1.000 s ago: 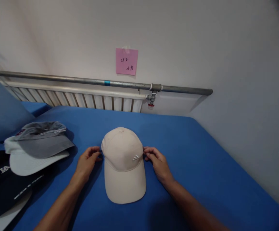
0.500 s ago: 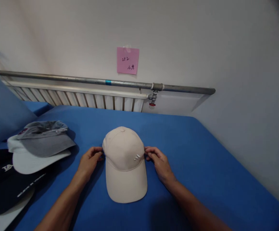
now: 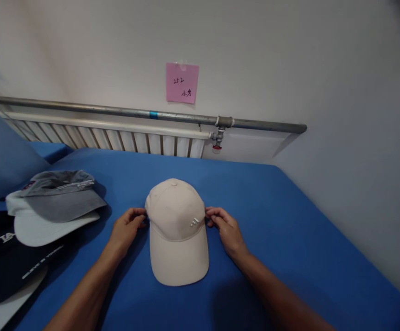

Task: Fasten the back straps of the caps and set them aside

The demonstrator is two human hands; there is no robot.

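A beige cap (image 3: 177,230) with a small logo lies on the blue surface (image 3: 272,220), its brim toward me. My left hand (image 3: 127,228) is at the cap's left edge, fingers curled and pinched against the side. On the opposite edge, my right hand (image 3: 226,230) has its thumb and fingers pressed together at the rim. Parts of the fingertips of both hands are hidden at the cap's edges.
Stacked at the left are a grey cap (image 3: 62,202), a pale cap (image 3: 41,232) and a dark cap (image 3: 0,271). Behind the surface run a radiator (image 3: 140,142) and a metal pipe (image 3: 117,111). A pink note (image 3: 182,82) is on the wall.
The whole view has shifted slightly, so everything sits a little higher and further left. Both hands stay at the beige cap's sides.
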